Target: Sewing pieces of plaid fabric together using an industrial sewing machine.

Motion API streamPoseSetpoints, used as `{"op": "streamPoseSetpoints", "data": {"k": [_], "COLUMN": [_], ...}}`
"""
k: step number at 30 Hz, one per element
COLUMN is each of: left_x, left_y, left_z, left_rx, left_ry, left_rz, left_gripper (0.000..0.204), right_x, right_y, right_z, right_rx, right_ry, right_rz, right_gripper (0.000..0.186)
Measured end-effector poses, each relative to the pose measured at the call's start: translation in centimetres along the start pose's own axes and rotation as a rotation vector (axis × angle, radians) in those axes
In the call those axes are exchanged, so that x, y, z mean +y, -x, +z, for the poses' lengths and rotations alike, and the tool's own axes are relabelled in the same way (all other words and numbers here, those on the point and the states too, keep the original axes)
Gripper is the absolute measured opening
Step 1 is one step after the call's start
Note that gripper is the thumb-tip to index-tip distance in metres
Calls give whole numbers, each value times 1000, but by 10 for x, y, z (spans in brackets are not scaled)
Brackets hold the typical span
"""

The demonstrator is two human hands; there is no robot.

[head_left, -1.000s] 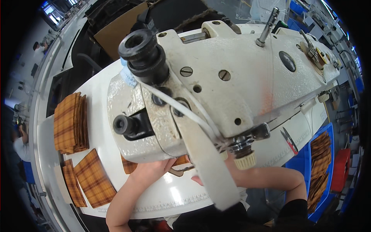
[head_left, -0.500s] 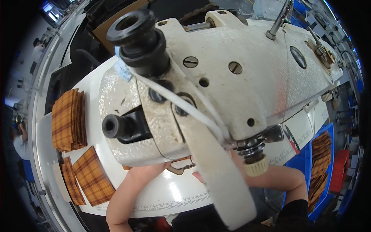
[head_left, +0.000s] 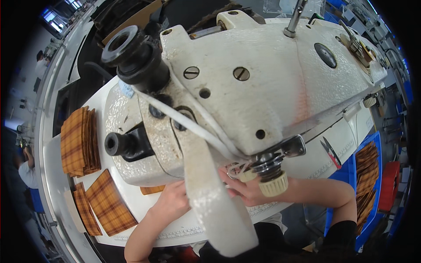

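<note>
The white sewing machine (head_left: 228, 105) fills the middle of the view and hides much of the work under its head. My left hand (head_left: 173, 199) rests on the white table just below the head, its fingers hidden behind the machine and a broad white strap-like piece (head_left: 215, 197). To the right of that piece, my right hand (head_left: 245, 190) is beside the cream tension knob (head_left: 274, 184). Its fingers are drawn together toward the left hand; what they hold is hidden. A bit of orange plaid fabric (head_left: 152, 190) shows near my left hand.
At the left stands a stack of orange plaid pieces (head_left: 79, 140), with more flat plaid pieces (head_left: 112, 201) in front. Red-handled scissors (head_left: 331, 153) lie at the right. A blue bin (head_left: 375, 175) holds plaid pieces. Another person (head_left: 28, 168) sits far left.
The view has shifted, so the machine appears further left. Both hands have come lower and nearer each other; more of them shows. The brown-edged piece between them is now hidden.
</note>
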State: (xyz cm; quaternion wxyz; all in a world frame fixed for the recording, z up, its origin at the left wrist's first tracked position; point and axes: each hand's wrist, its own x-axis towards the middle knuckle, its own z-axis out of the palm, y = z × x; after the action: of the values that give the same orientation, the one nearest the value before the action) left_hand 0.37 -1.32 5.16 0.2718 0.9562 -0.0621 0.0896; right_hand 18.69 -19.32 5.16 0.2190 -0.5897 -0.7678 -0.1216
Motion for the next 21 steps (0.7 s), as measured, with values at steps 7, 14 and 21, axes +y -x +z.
{"op": "streamPoseSetpoints", "data": {"k": [7, 14, 21], "left_x": [-25, -66, -45], "left_y": [1, 9, -3], "left_z": [2, 13, -5], "left_rx": [-8, -40, 18], "left_ry": [-25, -603, -156], "left_rz": [-196, 29, -222], "left_gripper": [40, 33, 38], "right_x": [16, 19, 21], "right_y": [6, -1, 0], "right_z": [33, 22, 18], "right_rx": [-4, 8, 73], "right_ry": [-190, -98, -36], "right_rz": [127, 195, 90], "right_gripper": [27, 30, 27]}}
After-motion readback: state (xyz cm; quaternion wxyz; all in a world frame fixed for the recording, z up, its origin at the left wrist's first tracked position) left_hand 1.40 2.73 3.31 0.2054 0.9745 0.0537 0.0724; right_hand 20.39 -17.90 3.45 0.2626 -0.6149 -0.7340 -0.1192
